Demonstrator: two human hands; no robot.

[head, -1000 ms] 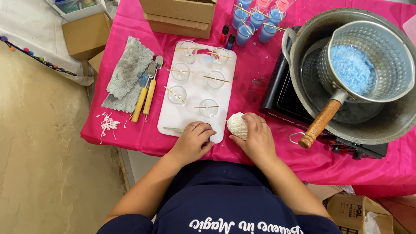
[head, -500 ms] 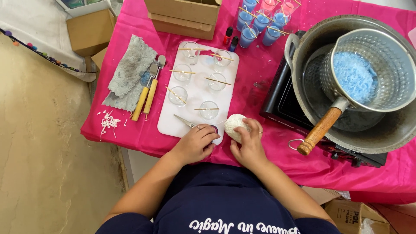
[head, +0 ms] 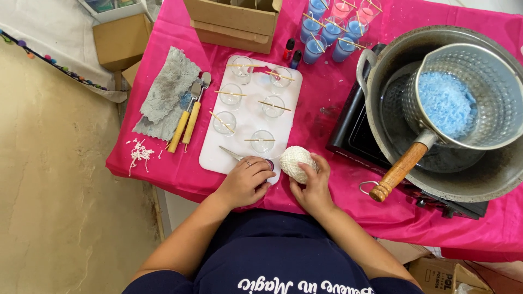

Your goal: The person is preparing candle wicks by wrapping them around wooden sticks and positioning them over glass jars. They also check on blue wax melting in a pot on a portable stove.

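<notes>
**Q:** What lies at the left of the frame?

**A:** On the pink tablecloth point(head: 180, 169) I see scraps of white wick point(head: 140, 154) at the lower left, then a grey cloth point(head: 166, 92) and two yellow-handled tools point(head: 185, 122) just beside it.

**Q:** And in the middle?

**A:** A white board point(head: 248, 155) carries six clear glasses point(head: 262, 140), each with a stick across its rim. At the board's lower edge my left hand point(head: 243, 182) is curled around the handles of small scissors point(head: 239, 157); the blades point up and left across the board. Just right of it, my right hand point(head: 313, 190) grasps a ball of white twine point(head: 297, 162), touching the board's corner.

**Q:** Further right?

**A:** Blue and pink filled glasses point(head: 327, 30) stand at the top. A large metal pot point(head: 485, 174) sits on a black burner point(head: 354, 130) and holds a smaller wooden-handled pan point(head: 479, 130) of blue flakes point(head: 447, 103).
</notes>
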